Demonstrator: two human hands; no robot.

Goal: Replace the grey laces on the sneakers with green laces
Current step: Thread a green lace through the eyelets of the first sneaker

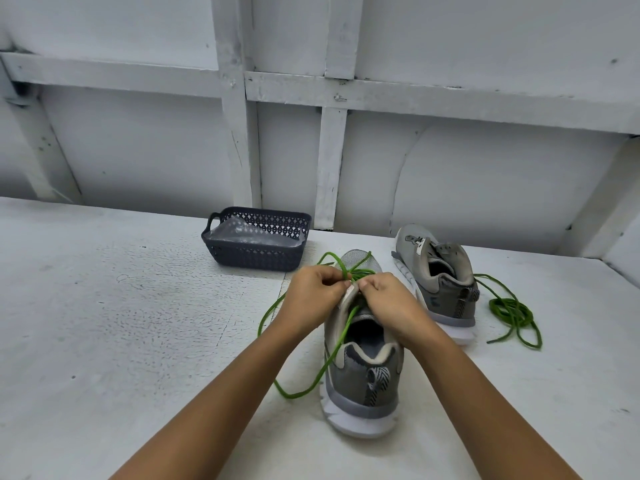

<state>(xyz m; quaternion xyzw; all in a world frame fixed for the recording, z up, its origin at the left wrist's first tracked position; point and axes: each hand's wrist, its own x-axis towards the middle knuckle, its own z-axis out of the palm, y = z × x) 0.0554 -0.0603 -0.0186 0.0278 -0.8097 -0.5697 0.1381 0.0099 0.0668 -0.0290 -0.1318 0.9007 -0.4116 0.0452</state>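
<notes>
Grey mesh sneaker with white sole (363, 375), centre of white painted table (104, 306), heel toward the person. Green round lace (332, 355) threaded at its eyelets, slack trailing off toward 7 o'clock. Left hand (313, 299) and right hand (388, 303) meet over the tongue, fingers curled, both pinching the lace (fingertips nearly touching). Second grey sneaker (440, 282) at 2 o'clock, unlaced; loose coiled green lace (509, 310) at its 3 o'clock. Dark blue perforated plastic basket (256, 251) at 11 o'clock
</notes>
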